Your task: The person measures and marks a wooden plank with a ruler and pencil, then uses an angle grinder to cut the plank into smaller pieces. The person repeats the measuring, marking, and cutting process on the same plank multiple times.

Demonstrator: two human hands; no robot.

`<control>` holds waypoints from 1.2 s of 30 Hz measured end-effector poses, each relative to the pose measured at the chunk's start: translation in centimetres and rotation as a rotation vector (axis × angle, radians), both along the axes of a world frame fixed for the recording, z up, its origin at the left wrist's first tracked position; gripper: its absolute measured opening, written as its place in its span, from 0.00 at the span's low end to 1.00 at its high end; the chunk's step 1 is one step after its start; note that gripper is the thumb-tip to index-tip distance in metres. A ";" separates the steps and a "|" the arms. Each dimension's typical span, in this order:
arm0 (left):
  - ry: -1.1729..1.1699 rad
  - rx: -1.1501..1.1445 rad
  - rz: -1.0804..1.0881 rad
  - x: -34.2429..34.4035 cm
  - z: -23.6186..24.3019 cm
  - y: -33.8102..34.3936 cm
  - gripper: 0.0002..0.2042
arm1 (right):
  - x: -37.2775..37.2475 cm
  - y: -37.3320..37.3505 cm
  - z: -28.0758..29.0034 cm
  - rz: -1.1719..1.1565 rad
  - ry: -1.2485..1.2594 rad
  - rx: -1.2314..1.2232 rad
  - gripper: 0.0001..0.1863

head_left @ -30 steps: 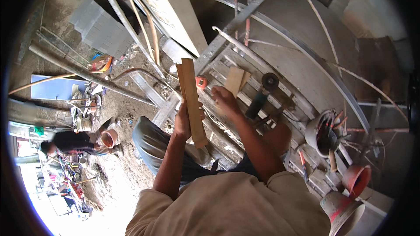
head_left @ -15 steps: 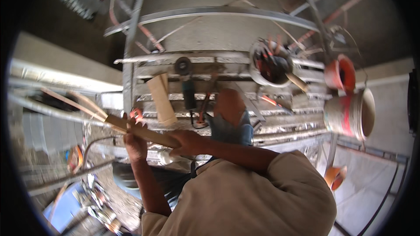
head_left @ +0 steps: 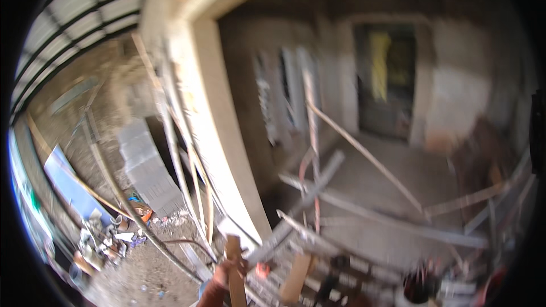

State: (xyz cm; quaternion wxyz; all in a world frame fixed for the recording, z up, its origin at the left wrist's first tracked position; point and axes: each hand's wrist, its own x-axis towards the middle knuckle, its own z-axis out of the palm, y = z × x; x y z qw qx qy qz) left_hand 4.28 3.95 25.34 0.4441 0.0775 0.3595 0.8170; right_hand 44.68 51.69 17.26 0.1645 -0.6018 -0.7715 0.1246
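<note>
At the bottom edge, my left hand point(head_left: 222, 273) grips a tan wooden board point(head_left: 234, 253), its fingers wrapped around the board's side. The board stands nearly upright in the picture, and its lower end runs out of view. Another tan board point(head_left: 296, 277) lies to the right on the slatted platform, beside a dark angle grinder point(head_left: 326, 289) that is blurred. Between the two boards is a small orange-red thing point(head_left: 262, 270), too smeared to name. My right hand is outside the picture.
A bright pillar point(head_left: 219, 131) rises ahead, with long poles point(head_left: 176, 131) leaning beside it. Metal bars point(head_left: 398, 229) cross beyond the platform. Grey stacked blocks point(head_left: 148, 159), a blue sheet point(head_left: 74, 185) and clutter point(head_left: 102, 244) are at left. A dark-mouthed bucket point(head_left: 420, 287) stands lower right.
The view has swung up and left, from the platform to the pillar and room beyond. My right hand, earlier on the board, has left the picture; my left hand still grips it.
</note>
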 end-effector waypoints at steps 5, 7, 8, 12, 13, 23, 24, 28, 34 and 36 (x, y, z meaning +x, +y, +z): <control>-0.029 0.049 -0.037 -1.0 -1.1 0.1 0.33 | -3.3 0.4 -0.7 0.063 -0.119 -0.078 0.09; 0.488 -0.263 -0.140 -2.6 -2.4 2.2 0.31 | -2.3 0.2 -0.5 0.043 -0.138 -0.095 0.08; 0.735 -0.445 -0.171 -2.7 -3.1 2.2 0.29 | -2.1 0.1 -0.7 0.044 -0.152 -0.111 0.08; 0.254 -0.165 0.009 -2.7 -5.6 5.5 0.21 | -1.6 -0.6 -1.7 0.060 -0.157 -0.150 0.07; 0.178 -0.081 -0.046 -2.0 -3.7 6.6 0.24 | -0.3 -1.3 -2.3 0.039 -0.154 -0.164 0.06; 0.366 -0.055 -0.246 2.3 4.7 5.6 0.23 | 10.5 -13.5 -1.0 0.067 0.356 -0.533 0.05; 0.398 -0.067 -0.327 3.2 6.1 6.4 0.23 | 8.2 -14.0 1.6 0.080 0.561 -0.542 0.05; 0.892 -0.162 -0.578 9.0 8.1 12.8 0.27 | -4.6 -14.8 10.1 0.127 1.010 -0.463 0.05; 1.470 -0.234 -0.478 12.8 5.9 14.2 0.23 | -16.5 -18.0 11.6 0.352 1.256 -0.867 0.10; 1.386 -0.192 -0.441 12.3 5.8 13.5 0.17 | -17.0 -18.1 11.4 0.379 1.302 -1.115 0.13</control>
